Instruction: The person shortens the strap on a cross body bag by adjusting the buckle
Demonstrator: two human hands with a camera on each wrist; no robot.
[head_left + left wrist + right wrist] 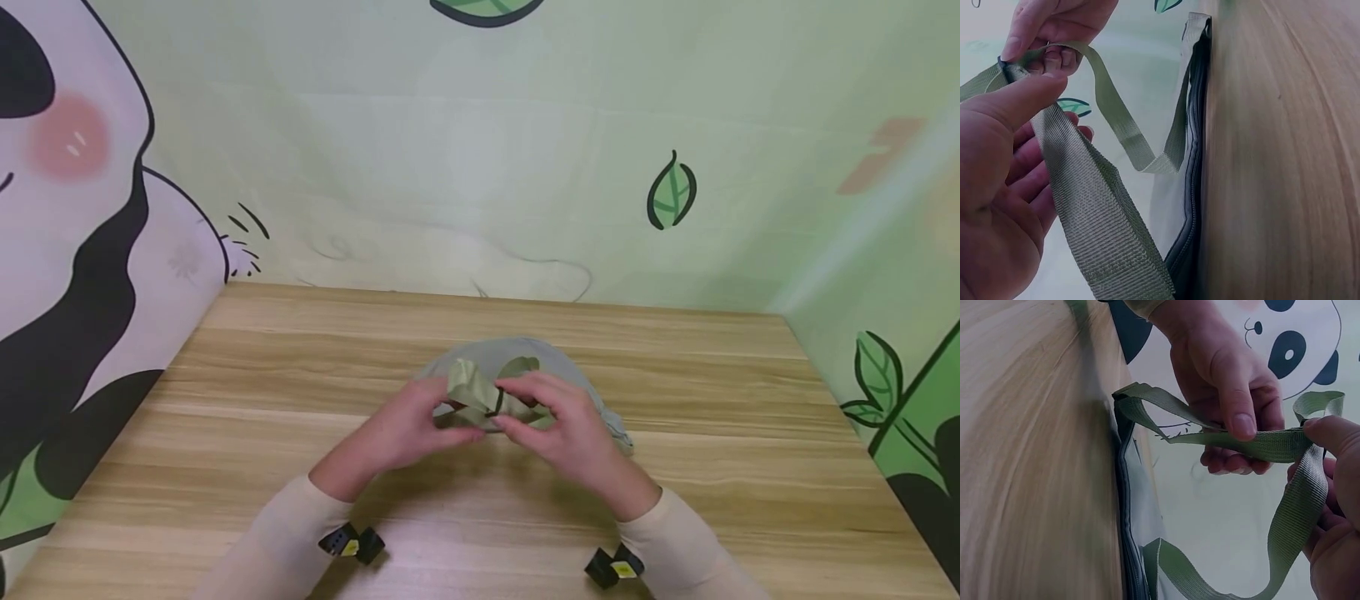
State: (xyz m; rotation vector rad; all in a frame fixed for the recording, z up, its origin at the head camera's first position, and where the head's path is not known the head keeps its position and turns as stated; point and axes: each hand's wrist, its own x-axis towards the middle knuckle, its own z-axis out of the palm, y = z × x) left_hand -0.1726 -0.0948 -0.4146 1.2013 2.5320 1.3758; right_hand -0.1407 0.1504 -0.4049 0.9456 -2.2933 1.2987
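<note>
A grey fabric bag (517,350) lies on the table, its dark zipper (1192,150) running along the near edge. Green webbing straps (1097,212) rise from it and loop in the air. My left hand (405,427) holds the doubled webbing between thumb and fingers, as the right wrist view shows. My right hand (570,429) pinches the strap by a narrow dark band (497,402) that crosses it. Both hands are raised above the bag, thumbs facing each other. A loose length of strap (1210,587) hangs from the right hand down to the bag.
The wood-grain table (262,400) extends around the bag. Behind it stands a pale green backdrop (480,167) with leaves and a panda. Small black devices (352,543) sit at both wrists, close over the table.
</note>
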